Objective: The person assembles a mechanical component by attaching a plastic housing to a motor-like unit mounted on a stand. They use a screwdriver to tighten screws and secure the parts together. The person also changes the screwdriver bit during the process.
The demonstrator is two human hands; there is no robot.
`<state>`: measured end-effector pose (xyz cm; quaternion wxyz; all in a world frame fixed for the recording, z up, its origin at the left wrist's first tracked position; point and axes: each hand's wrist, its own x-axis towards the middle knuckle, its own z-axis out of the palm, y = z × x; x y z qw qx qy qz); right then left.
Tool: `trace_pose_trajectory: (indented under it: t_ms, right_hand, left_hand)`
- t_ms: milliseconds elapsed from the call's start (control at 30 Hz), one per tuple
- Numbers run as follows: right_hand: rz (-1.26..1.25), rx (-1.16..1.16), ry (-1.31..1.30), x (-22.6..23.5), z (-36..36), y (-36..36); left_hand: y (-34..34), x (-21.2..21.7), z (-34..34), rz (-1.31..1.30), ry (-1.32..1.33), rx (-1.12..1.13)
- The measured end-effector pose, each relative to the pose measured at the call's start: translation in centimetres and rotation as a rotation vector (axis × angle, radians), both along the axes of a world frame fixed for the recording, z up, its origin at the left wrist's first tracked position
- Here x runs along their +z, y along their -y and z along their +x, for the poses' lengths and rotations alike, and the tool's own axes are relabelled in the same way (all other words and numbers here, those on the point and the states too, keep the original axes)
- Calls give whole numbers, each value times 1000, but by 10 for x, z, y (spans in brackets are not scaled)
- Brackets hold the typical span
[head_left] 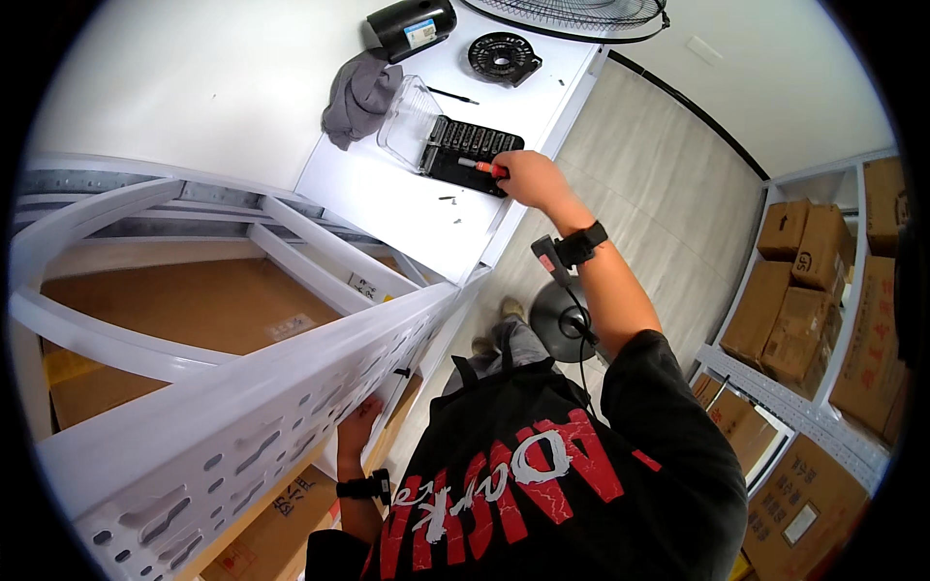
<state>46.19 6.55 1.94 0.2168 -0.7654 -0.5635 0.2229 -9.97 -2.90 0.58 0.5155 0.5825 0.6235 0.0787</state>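
Overhead, one person at one white worktop (pixel 387 198).
Counts: one black bit case (pixel 472 155) with one clear lid (pixel 405 121) swung open; one grey cloth (pixel 360 92); one black motor housing (pixel 412 24); one round black grille part (pixel 502 58); a few loose screws (pixel 448 200).
Bit case: lies near the worktop's right edge, long axis running roughly along that edge toward the far end; lid opens toward the cloth.
Screwdriver (pixel 484 168): orange-handled, tip pointing left across the case.
Right hand (pixel 528 179): closed around the screwdriver handle, over the case.
Left hand (pixel 356 426): fingers curled against the white shelf upright (pixel 291 407); how firmly it grips cannot be told.
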Motion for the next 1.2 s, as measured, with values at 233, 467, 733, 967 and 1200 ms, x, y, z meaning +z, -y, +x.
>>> trace_pose_trajectory:
  t_ms: [233, 467, 733, 967, 1200]
  right_hand:
    - [83, -63, -296, -6, 28, 6]
    - [59, -23, -211, 11, 32, 9]
    - [-121, 15, -176, 20, 15, 8]
    - [-52, 87, -43, 0, 0, 5]
    - [81, 2, -110, 6, -8, 22]
  left_hand:
    - [2, 9, 7, -7, -3, 14]
    - [1, 4, 3, 43, -69, -34]
    - [-5, -5, -1, 23, 44, 3]
    - [-15, -6, -15, -105, 69, -100]
    - [-15, 10, 8, -138, 162, -32]
